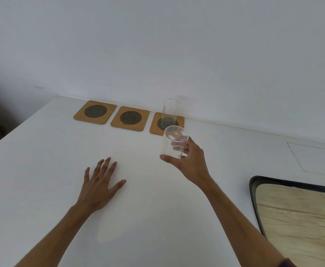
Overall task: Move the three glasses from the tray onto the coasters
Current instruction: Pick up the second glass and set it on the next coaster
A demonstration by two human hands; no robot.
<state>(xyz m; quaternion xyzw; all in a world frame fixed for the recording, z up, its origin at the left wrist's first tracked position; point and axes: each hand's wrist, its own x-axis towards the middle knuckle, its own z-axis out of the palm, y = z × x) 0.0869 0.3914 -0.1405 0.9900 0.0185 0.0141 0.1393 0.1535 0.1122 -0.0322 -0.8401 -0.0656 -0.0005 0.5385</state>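
Three tan coasters with dark mesh circles lie in a row at the table's far edge: the left coaster (pixel 94 112), the middle coaster (pixel 130 118) and the right coaster (pixel 155 124). A clear glass (pixel 170 109) stands upright on the right coaster. My right hand (pixel 191 160) grips a second clear glass (pixel 174 140) above the table, just in front of the right coaster. My left hand (pixel 100 185) rests flat on the table with fingers spread, holding nothing. The tray (pixel 252 186), dark-rimmed with a wood-grain floor, sits at the right edge; no glass shows on its visible part.
The white table (pixel 42 170) butts against a white wall at the back. Its left edge drops off to a dark area at the far left. A faint rectangular outline (pixel 316 158) marks the tabletop behind the tray.
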